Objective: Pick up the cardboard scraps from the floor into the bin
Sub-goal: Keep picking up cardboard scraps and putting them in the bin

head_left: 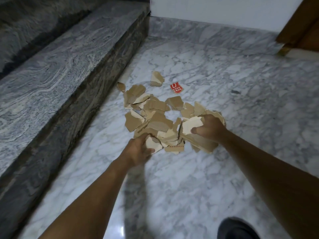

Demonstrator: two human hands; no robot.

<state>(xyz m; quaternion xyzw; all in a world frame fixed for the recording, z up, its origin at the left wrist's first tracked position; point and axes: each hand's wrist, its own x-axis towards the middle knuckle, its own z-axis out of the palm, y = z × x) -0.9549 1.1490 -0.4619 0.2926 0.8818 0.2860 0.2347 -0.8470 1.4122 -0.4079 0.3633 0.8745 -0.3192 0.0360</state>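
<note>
A heap of torn brown cardboard scraps (pixel 155 116) lies on the white marble floor (pixel 224 169) beside a stone step. My left hand (pixel 138 150) grips a pale scrap at the heap's near edge. At the heap's right side, my right hand (pixel 209 127) is closed around a thick bundle of scraps (pixel 191 125). One loose scrap (pixel 156 79) lies apart at the far side, and a small red printed piece (pixel 176 87) sits next to it. No bin is in view.
A grey granite step (pixel 69 75) runs along the left, with its dark riser right beside the heap. A white wall stands at the back and a wooden door frame (pixel 300 28) at the far right. A dark shoe (pixel 236 228) shows at the bottom right.
</note>
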